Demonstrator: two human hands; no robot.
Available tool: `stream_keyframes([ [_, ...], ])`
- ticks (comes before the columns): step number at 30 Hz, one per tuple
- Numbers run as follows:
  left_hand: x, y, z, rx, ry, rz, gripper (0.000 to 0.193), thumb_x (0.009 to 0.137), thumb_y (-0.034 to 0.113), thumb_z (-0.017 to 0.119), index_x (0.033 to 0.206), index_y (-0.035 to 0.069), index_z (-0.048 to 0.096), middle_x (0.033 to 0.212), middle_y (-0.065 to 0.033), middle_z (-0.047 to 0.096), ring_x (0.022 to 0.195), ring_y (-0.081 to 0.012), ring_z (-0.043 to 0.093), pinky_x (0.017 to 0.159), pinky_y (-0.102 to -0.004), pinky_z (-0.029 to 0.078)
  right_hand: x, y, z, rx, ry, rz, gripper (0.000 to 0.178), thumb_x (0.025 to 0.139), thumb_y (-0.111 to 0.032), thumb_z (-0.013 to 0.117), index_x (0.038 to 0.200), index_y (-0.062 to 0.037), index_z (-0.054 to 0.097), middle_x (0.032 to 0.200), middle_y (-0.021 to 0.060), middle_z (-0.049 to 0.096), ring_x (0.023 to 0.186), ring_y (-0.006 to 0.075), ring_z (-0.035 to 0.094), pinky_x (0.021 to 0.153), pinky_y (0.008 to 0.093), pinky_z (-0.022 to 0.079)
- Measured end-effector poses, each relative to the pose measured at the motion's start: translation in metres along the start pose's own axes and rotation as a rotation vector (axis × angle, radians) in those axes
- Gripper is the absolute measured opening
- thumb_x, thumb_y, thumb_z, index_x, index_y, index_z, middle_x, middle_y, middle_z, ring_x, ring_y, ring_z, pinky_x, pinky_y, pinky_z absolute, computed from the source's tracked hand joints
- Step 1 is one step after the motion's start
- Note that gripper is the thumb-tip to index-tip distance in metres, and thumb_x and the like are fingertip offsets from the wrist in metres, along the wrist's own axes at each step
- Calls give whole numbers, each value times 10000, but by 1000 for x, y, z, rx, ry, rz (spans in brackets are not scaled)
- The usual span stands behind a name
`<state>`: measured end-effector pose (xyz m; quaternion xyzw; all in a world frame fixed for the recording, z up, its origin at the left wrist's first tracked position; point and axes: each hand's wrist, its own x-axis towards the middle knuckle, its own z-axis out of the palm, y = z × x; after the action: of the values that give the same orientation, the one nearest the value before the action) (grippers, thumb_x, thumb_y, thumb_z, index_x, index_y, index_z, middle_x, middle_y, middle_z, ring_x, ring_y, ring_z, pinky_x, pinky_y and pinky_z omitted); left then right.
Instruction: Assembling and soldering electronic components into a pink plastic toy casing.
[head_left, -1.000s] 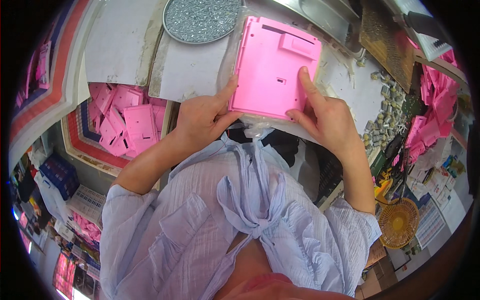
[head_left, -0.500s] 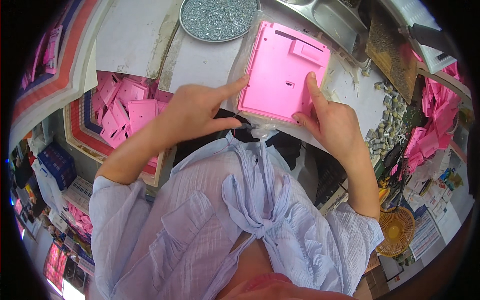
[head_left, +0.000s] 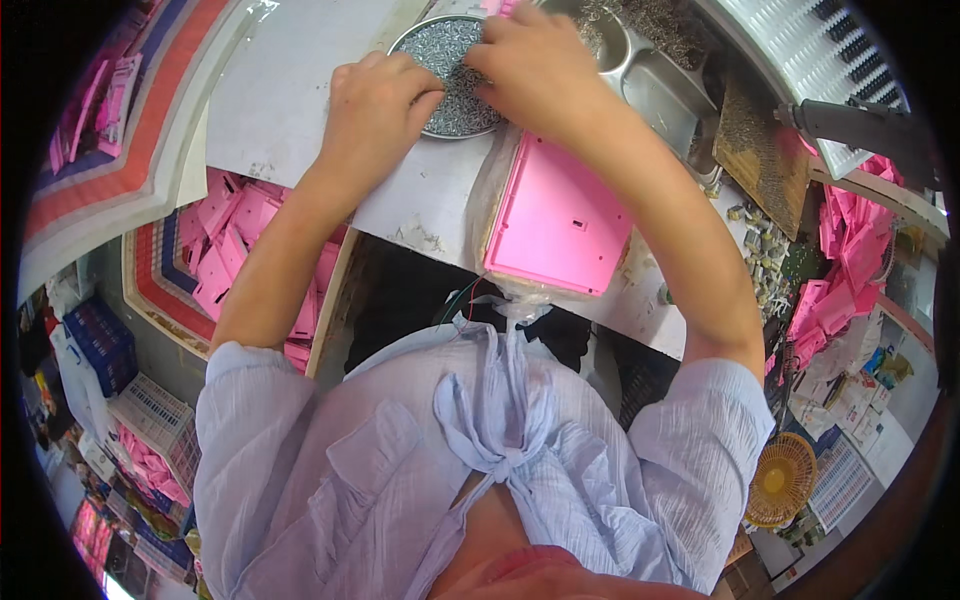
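Note:
A round metal dish [head_left: 497, 128] full of small silvery screws [head_left: 443, 58] stands at the far middle of the table. At its left rim is my left hand [head_left: 378, 112], thumb and fingers curled in a pinch over the screws. My right hand [head_left: 540, 72] reaches over the dish's right side, its fingers bent down to the screws. Whatever either pinch holds is too small or hidden to make out. Nearer to me, a flat pink plastic panel [head_left: 553, 225] with small slots lies on a plastic-wrapped pad [head_left: 487, 215]; my right forearm covers its upper right part.
A box of pink parts [head_left: 238, 225] sits at the left, below table height. Metal trays [head_left: 665, 100] stand at the far right, beside a brown board [head_left: 762, 140]. Small metal pieces [head_left: 768, 255] lie at the right, near more pink parts [head_left: 845, 265] and a yellow basket [head_left: 782, 480].
Both hands have let go of the pink panel and moved away from me to the dish of screws. The panel stays on the pad, and the whole view has shifted slightly.

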<state>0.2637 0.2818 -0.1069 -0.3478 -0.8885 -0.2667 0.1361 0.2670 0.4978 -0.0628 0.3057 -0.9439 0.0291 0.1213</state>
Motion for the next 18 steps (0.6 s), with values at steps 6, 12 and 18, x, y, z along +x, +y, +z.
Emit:
stream_keyframes([
  [6, -5, -3, -7, -43, 97, -39, 89, 894, 156, 735, 916, 70, 738, 862, -32, 675, 815, -212, 639, 755, -365, 440, 35, 6, 18, 45, -152, 70, 183, 839, -220, 655, 858, -87, 780, 862, 116, 732, 930, 317, 654, 815, 477, 514],
  [12, 11, 54, -7, -595, -221, -142, 122, 931, 110, 690, 903, -9, 682, 820, -102, 626, 675, -186, 587, 605, -303, 451, 24, 19, 2, 162, -7, 162, 209, 853, -240, 646, 859, -65, 759, 871, 135, 720, 899, 357, 638, 806, 488, 513],
  [18, 28, 68, 2, -233, -256, 153, 200, 950, 199, 637, 889, 9, 623, 825, -154, 620, 801, -357, 629, 720, -455, 485, -64, 45, -57, 361, 131, 265, 138, 891, -158, 742, 1002, -78, 755, 902, 71, 713, 869, 275, 622, 775, 388, 502],
])
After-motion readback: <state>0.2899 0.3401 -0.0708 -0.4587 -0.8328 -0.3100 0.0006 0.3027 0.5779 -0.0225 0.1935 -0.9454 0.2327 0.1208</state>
